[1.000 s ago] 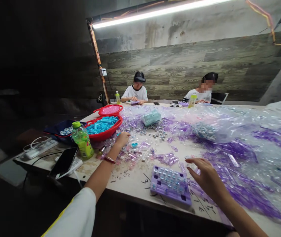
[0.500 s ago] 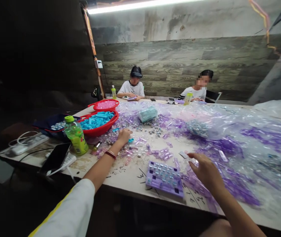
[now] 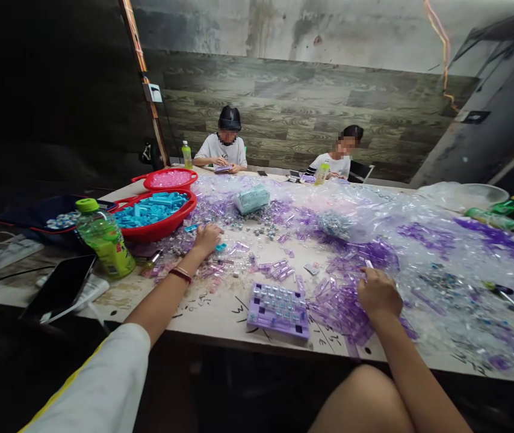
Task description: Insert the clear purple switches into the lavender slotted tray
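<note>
My left hand [image 3: 208, 239] rests low among small clear and purple plastic pieces, its fingers apart, beside a small blue piece [image 3: 221, 247]. I see nothing held in it. My right hand [image 3: 380, 291] is over the heap of clear purple plastic pieces [image 3: 345, 310], fingers curled down; what they grip, if anything, is hidden. A pale piece [image 3: 369, 263] lies just beyond its fingertips. Between my hands, near the table's front edge, a purple tray-like block [image 3: 279, 325] carries rows of small shiny silvery pieces. Behind it lies a small grey flat piece [image 3: 311, 269].
Red baskets hold blue pieces [image 3: 153, 210] and pink pieces [image 3: 171, 178]. A green drink bottle [image 3: 106, 240] and phone [image 3: 61, 285] stand left. A tissue pack [image 3: 252, 198] sits mid-table, clear plastic bags [image 3: 424, 240] spread right. Two people [image 3: 223, 150] sit opposite.
My right hand has moved from beside the grey piece onto the purple heap, its fingers curling in. My left hand stays among the small pieces. The view has swung right.
</note>
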Motion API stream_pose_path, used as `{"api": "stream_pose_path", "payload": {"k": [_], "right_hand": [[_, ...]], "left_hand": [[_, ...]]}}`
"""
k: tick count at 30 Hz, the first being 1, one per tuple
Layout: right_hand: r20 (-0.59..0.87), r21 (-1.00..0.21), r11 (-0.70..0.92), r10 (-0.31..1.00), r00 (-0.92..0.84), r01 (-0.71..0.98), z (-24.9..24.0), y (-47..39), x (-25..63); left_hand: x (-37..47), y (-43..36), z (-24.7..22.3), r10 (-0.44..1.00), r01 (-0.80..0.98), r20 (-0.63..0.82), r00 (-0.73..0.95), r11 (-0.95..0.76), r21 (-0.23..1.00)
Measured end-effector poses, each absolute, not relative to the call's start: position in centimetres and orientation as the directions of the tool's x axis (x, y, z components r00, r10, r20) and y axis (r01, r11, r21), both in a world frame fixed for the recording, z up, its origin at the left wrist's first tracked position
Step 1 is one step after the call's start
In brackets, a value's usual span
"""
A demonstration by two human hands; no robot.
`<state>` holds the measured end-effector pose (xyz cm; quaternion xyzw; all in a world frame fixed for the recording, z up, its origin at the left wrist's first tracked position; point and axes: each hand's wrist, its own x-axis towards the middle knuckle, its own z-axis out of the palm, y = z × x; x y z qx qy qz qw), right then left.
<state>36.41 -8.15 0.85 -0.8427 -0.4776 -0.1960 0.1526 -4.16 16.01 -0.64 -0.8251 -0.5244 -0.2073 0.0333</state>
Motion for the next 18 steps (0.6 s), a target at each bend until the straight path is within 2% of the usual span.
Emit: {"api": "stream_pose_path", "payload": {"k": [6,9,11,14,18], "right_hand": [[0.52,-0.017,-0.417,0.772,0.365,0.909,0.9,-7.7,35.4],[0.503,-0.047,-0.327,0.809,0.305,0.944,1.2,-7.4,34.3],[0.476,-0.152,-0.211,0.841,0.258,0.966,1.5,-7.2,33.1],[0.402,-0.417,0.035,0.904,0.149,0.908,1.7,-6.7,30.3],[0.307,-0.466,0.127,0.951,0.025,0.876,1.1,-6.0,26.8]], "left_hand": [[-4.1,15.7,-0.4,0.829,0.871,0.429,0.358,-0.462,0.167],[-4.1,15.7,-0.3,0.822,0.855,0.441,0.361,-0.48,0.196],[-4.2,15.7,-0.2,0.817,0.838,0.452,0.357,-0.494,0.23],[-4.1,15.5,0.4,0.804,0.797,0.483,0.347,-0.525,0.3],[-2.2,12.9,2.3,0.761,0.654,0.516,0.393,-0.626,0.424]]}}
